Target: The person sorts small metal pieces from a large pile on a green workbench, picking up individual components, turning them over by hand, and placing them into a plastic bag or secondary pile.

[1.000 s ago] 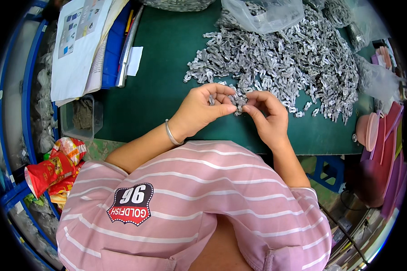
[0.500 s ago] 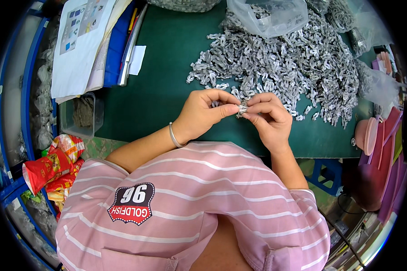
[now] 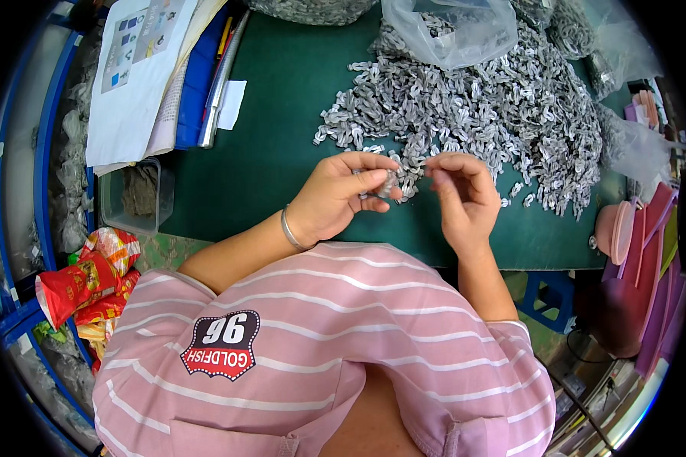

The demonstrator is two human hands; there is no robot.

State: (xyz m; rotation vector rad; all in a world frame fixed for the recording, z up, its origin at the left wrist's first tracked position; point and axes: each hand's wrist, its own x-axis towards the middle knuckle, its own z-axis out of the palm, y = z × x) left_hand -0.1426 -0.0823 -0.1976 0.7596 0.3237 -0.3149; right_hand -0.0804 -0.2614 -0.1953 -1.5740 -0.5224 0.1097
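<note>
My left hand (image 3: 341, 186) is curled round a few small grey metal pieces (image 3: 389, 184), which show between the thumb and the fingers. A short gap away, my right hand (image 3: 465, 194) has thumb and fingertips bent together in a pinch; what is between them is too small and smeared to tell. Both hands are over the near edge of a big heap of small, looped, silver-grey metal pieces (image 3: 495, 107). A few of these pieces lie on the table just behind and between my hands.
The green table (image 3: 274, 99) carries a clear plastic bag (image 3: 450, 38) on the heap's far side. Papers (image 3: 129, 84), a blue folder (image 3: 198, 99) and a clear plastic box (image 3: 160, 198) are at the left. Pink containers (image 3: 616, 228) stand at the right edge.
My hands, which met fingertip to fingertip at one small piece, are now apart. My right hand has drawn a little to the right, and the left now shows pieces in its fingers.
</note>
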